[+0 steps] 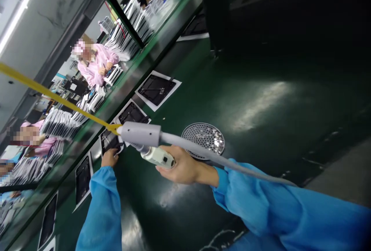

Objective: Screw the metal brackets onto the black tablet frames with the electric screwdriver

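Observation:
My right hand point(182, 166) is shut around a white handheld air gun point(158, 156), which has a grey barrel point(140, 134). A grey cable point(220, 158) runs from the tool along my blue sleeve, and a yellow hose point(55, 95) leads off from its front end. The tool's tip is directly above a dark rectangular panel point(109, 142) lying on white paper. My left hand point(109, 157) touches the near edge of that panel or its paper. Its fingers are curled and partly hidden. Just behind my right hand lies a round perforated metal disc point(204, 139).
Dark panels on white sheets lie in a row along a dark green bench point(261, 88). Beyond a raised rail, co-workers in pink gowns point(97, 65) sit by several stacks of panels. A black upright post point(216, 7) stands at the top.

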Motion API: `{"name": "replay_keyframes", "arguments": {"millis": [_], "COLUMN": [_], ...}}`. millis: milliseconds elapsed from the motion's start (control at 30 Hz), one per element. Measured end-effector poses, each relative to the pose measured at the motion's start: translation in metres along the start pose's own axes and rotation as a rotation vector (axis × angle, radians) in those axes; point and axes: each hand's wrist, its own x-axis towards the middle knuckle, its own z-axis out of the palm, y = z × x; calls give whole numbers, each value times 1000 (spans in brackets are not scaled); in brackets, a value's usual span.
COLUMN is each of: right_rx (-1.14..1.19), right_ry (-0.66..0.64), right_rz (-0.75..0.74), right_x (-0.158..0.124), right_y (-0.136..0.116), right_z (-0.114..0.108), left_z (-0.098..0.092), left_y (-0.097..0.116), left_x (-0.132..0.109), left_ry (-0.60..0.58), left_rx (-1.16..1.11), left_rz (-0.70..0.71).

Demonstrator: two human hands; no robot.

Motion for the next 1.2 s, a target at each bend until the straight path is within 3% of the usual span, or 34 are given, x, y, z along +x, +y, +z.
{"name": "replay_keyframes", "arguments": {"millis": [200, 300, 433, 567, 733, 900, 1033, 1200], "right_rx": [-16, -99, -123, -115, -169, -173, -242, -295], "right_ry": [12, 19, 52, 36, 102, 317, 411, 389], "right_rz": [-2, -6, -30, 54, 69, 88, 32, 26], "right_x": [7, 9, 9, 10, 15, 23, 23, 22], "right_y": [7, 11, 10, 5, -3, 3, 16, 23], "right_z": [-4, -7, -11, -17, -42, -79, -98, -98], "left_z": [1, -2, -5, -9, 1, 28, 48, 66], "left_y": [6, 12, 32, 73, 138, 185, 196, 194], "left_x": [-6, -17, -46, -93, -150, -168, -166, -169], "left_ry": [156, 395, 752, 853, 738, 449, 225, 191], "left_rx": [83, 109, 111, 93, 0, -48, -162, -265], "left_rz": [71, 117, 301, 548, 756, 779, 719, 615]}}
